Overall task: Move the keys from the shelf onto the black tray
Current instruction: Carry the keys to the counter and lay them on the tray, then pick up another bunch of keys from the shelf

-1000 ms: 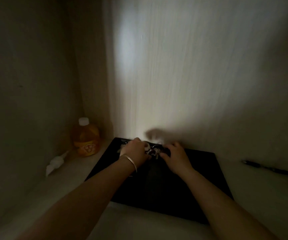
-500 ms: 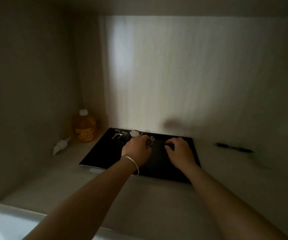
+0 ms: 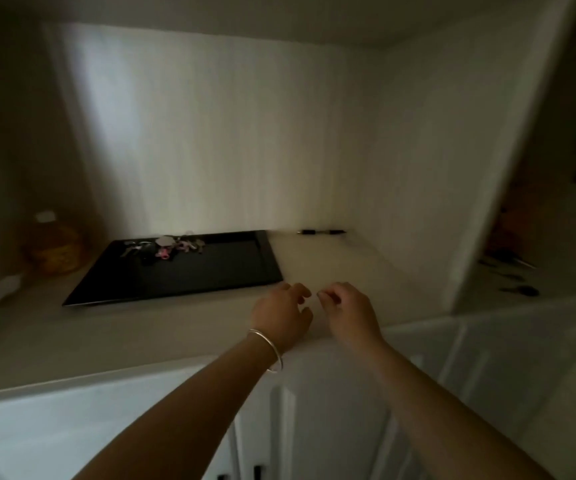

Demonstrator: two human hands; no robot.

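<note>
I have pulled both hands back from the black tray toward mid-frame: my left hand and right hand hang loosely curled, empty. The keys now lie on the tray's far edge, so the move looks done.

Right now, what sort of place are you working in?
Most likely a home storage nook: a dim recessed shelf above white panelled cabinet doors, holding household odds and ends, namely a black tray of keys, a pen and an amber bottle.
</note>
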